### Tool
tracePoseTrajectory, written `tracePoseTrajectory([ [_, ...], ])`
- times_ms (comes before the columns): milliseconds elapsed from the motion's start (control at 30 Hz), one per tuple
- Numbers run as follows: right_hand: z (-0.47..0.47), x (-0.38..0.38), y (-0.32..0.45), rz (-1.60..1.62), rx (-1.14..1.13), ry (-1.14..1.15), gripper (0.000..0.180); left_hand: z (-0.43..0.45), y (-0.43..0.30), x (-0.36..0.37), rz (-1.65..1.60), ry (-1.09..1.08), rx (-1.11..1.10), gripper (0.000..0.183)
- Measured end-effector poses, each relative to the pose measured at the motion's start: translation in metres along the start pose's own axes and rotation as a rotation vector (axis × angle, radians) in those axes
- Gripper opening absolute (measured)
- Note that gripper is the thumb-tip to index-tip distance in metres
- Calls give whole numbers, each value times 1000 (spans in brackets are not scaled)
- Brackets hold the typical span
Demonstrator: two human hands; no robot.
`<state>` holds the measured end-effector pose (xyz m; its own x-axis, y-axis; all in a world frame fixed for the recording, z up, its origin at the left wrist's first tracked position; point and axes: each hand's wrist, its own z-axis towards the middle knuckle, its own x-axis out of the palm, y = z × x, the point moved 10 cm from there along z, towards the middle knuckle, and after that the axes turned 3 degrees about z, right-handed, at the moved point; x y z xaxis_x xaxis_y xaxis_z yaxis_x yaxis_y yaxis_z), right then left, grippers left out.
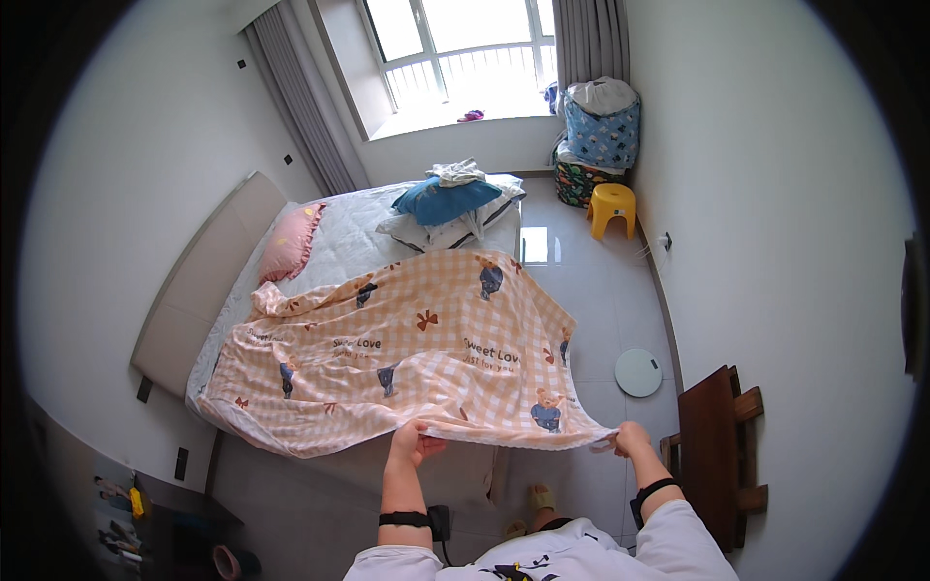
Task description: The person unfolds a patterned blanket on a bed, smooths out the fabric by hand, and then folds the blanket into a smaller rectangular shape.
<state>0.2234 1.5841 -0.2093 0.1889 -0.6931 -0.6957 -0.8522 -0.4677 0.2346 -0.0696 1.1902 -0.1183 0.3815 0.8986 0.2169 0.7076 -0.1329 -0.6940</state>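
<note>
A peach and white checked sheet (436, 334) with teddy bears, bows and printed writing is spread across the near half of the bed and hangs past its foot. My left hand (415, 443) pinches its near edge with thumb and fingers. At the sheet's near right corner, my right hand (631, 440) is closed on the fabric. The edge is stretched between both hands, off the mattress. Folds and a bunched corner lie towards the headboard (211, 283). Beyond the sheet, the white quilted mattress cover (349, 225) shows.
On the bed lie a pink ruffled pillow (292, 243) and a blue pillow (445, 201) atop other bedding. Along the right wall stand stuffed storage bags (603, 131), a yellow stool (612, 207), a round scale (639, 372) and a folded wooden table (706, 450). A dark cabinet (182, 505) is at lower left.
</note>
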Motion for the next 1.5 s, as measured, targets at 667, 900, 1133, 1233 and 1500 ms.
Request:
tracePoseTrajectory([
  [667, -63, 2, -52, 984, 247, -328, 29, -63, 98, -30, 522, 313, -376, 23],
  [900, -157, -21, -11, 1542, -153, -808, 16, -119, 89, -57, 613, 367, -171, 28],
  [1133, -214, -2, 24, 1858, -480, -853, 10, -162, 108, -102, 417, 454, -116, 32],
  [1233, -239, -13, 56, 1893, -604, -826, 11, -164, 111, -115, 343, 435, -94, 31],
  [1500, -247, 10, 255, 1365, -868, -156, 33, -160, 72, -131, 233, 330, 58, 31],
])
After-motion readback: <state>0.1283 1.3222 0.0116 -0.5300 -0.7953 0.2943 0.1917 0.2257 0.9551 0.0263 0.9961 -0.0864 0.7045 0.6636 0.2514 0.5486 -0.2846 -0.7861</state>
